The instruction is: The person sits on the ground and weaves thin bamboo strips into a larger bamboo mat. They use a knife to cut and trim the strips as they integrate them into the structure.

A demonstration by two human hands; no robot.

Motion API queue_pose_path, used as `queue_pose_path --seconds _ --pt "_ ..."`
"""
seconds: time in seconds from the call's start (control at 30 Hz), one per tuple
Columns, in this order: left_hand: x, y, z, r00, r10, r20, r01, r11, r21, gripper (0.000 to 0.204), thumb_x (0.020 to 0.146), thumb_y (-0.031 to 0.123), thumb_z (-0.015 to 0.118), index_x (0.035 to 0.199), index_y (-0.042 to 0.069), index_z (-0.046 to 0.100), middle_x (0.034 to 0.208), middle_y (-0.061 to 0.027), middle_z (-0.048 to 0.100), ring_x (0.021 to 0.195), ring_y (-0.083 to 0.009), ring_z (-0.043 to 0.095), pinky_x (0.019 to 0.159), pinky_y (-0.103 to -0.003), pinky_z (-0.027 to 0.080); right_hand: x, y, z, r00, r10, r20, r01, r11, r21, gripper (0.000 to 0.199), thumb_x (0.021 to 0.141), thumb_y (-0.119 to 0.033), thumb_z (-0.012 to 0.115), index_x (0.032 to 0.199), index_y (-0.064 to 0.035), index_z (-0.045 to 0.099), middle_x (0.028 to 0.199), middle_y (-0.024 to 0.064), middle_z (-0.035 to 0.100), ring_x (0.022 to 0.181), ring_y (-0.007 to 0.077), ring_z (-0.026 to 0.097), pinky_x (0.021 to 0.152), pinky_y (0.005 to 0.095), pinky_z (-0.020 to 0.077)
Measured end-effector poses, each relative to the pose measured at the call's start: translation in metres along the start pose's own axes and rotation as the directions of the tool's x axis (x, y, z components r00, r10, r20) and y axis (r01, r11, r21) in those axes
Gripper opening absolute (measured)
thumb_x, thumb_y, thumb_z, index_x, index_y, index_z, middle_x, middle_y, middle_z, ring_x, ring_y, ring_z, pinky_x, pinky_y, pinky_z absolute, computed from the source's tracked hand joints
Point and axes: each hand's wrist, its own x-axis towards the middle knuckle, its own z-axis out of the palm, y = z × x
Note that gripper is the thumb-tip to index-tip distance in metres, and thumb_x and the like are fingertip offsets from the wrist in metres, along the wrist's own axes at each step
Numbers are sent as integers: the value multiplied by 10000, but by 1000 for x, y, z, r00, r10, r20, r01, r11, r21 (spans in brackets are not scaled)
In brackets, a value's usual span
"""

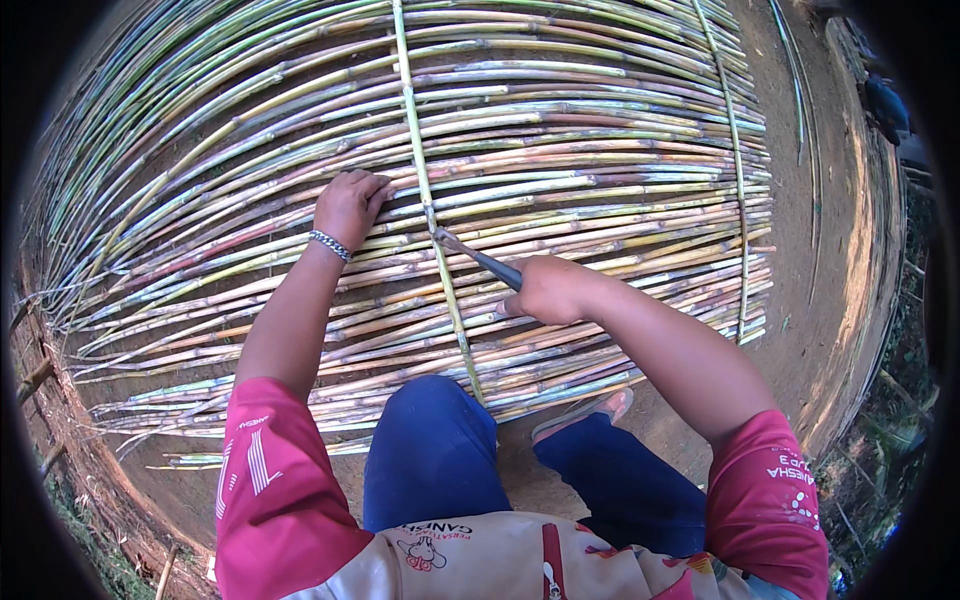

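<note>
Many thin bamboo poles [560, 215] lie side by side on the ground in front of me. A greenish cross pole [415, 125] runs over them. My left hand [350, 207], with a chain bracelet at the wrist, is closed over a bamboo pole left of the cross pole; its fingertips are partly hidden. In my closed right hand [555, 290] is a hand tool [493, 267] with a dark grey handle and a worn, rusty metal head. Its head meets the cross pole just right of my left hand; the exact kind of tool I cannot make out.
A second cross pole [733, 130] spans the poles near their right ends. Loose thin poles [800, 90] lie on bare earth [790, 290] at the right. My knees [430, 450] and sandalled foot [615, 405] are close to the near poles. Plants [890, 440] grow beyond the right edge.
</note>
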Motion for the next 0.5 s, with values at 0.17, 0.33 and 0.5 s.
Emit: queue_pose_path --seconds 0.17,0.33,0.5 --pt "-3 3 0 999 37 3 -37 991 125 143 965 221 690 1042 115 745 991 -83 748 920 -303 697 799 -437 566 -1 1 5 999 -2 -33 4 998 61 555 911 -445 740 1151 43 629 945 248 706 918 406 679 872 469 509" --pt "0 7 -2 993 -92 76 80 985 151 209 995 302 642 937 116 718 877 -97 738 826 -329 713 757 -471 564 -5 1 2 999 -13 -39 14 999 41 532 919 -433 717 1104 62 652 968 254 718 921 403 698 863 460 528" --pt "8 6 -11 950 -280 141 271 959 80 287 956 410 700 970 131 765 928 -120 760 857 -338 724 773 -468 575 -8 -2 0 998 -37 -43 38 999 16 528 924 -432 704 1081 70 657 969 263 719 933 409 702 874 468 528"
